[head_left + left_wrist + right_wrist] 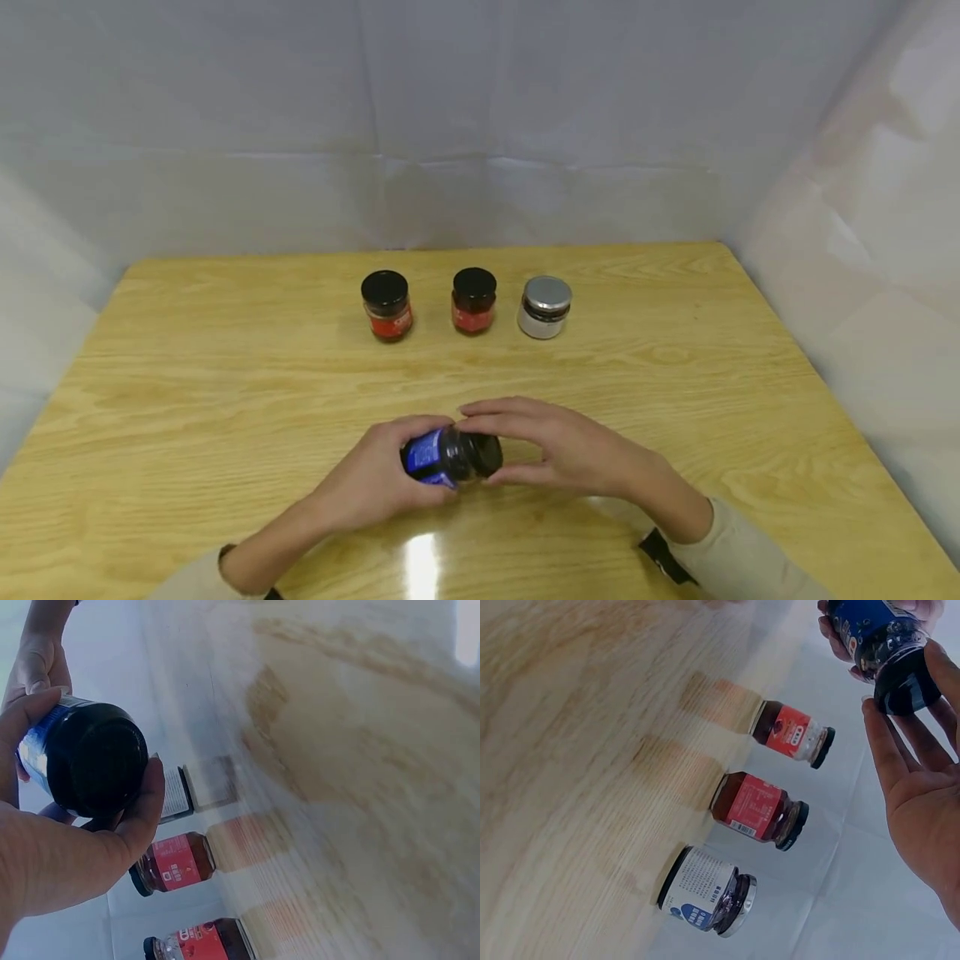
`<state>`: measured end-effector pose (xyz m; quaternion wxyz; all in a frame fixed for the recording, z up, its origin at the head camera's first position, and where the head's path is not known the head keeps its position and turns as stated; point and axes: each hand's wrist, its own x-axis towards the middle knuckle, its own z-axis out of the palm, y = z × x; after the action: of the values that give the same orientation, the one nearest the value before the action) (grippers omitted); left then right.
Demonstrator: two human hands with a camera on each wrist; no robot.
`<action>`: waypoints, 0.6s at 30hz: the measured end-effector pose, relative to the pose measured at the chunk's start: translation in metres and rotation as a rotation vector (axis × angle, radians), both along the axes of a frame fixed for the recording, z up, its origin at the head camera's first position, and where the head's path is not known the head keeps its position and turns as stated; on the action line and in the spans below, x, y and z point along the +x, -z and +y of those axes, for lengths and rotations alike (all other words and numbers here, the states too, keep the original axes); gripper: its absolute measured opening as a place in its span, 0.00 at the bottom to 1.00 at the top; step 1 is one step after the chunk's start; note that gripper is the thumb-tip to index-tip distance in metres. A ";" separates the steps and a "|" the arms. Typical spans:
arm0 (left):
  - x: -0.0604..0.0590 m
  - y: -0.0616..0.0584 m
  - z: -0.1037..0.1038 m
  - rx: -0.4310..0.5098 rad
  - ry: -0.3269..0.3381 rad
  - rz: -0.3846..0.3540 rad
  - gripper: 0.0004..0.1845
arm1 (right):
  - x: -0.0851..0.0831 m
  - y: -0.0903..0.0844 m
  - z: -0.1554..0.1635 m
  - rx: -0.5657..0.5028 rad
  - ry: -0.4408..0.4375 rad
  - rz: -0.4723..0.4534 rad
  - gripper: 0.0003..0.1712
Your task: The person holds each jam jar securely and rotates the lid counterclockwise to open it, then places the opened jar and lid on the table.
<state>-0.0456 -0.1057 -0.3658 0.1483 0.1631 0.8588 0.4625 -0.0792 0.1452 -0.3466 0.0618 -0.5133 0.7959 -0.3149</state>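
A dark jar with a blue label (425,454) is held on its side above the table, its black lid (488,455) pointing right. My left hand (378,475) grips the jar round its body. In the left wrist view the dark base of the jar (101,761) faces the camera. My right hand (558,446) has its thumb and fingertips on opposite sides of the lid. In the right wrist view the black lid (906,684) sits between the thumb and fingers of that hand, still on the jar.
Behind the hands, three jars stand upright in a row on the wooden table (225,375): a red-labelled jar (390,323) at left, another red-labelled jar (473,318) in the middle, and a white-labelled jar (540,325) with a silver lid at right. Pale sheeting (450,100) hangs behind.
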 end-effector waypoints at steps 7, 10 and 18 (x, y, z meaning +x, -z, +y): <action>-0.001 0.001 0.001 -0.008 -0.004 0.016 0.33 | -0.002 0.001 0.000 0.031 0.002 0.040 0.32; -0.003 0.002 0.002 -0.007 0.005 0.018 0.32 | -0.003 0.001 0.001 0.035 0.006 0.054 0.33; -0.007 0.003 0.004 0.026 0.039 -0.031 0.31 | -0.002 0.000 0.003 0.036 -0.005 0.049 0.31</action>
<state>-0.0523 -0.1014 -0.3692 0.1682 0.1746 0.8469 0.4732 -0.0815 0.1486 -0.3468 0.0525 -0.5217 0.8015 -0.2876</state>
